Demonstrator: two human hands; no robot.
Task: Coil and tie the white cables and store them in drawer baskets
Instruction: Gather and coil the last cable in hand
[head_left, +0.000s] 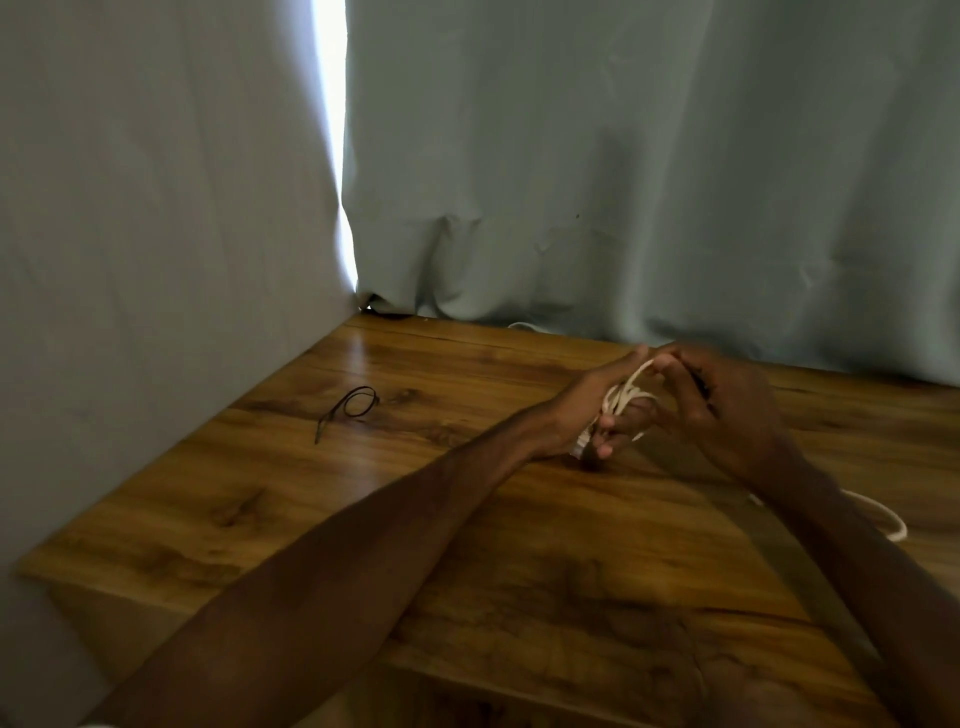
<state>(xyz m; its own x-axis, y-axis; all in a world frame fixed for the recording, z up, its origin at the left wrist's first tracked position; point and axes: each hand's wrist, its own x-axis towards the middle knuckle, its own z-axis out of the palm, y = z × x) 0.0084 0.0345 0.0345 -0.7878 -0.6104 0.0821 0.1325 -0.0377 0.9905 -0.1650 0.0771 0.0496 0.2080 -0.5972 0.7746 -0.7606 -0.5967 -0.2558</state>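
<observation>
Several loops of white cable (627, 396) are wound around my left hand (597, 400), which hovers just above the wooden table (467, 519). My right hand (727, 410) pinches a strand of the same cable at the top of the coil. A loose stretch of that cable (883, 514) trails on the table behind my right forearm. The cable's white plug end (581, 446) sticks out below my left palm. A thin dark tie (349, 408) lies in a loop on the table, well to the left of both hands.
Pale blue curtains (623, 182) hang along the back and left side of the table, with a bright gap between them. Another bit of white cable (524, 326) shows at the curtain's foot. The table's near left edge (47, 574) drops off.
</observation>
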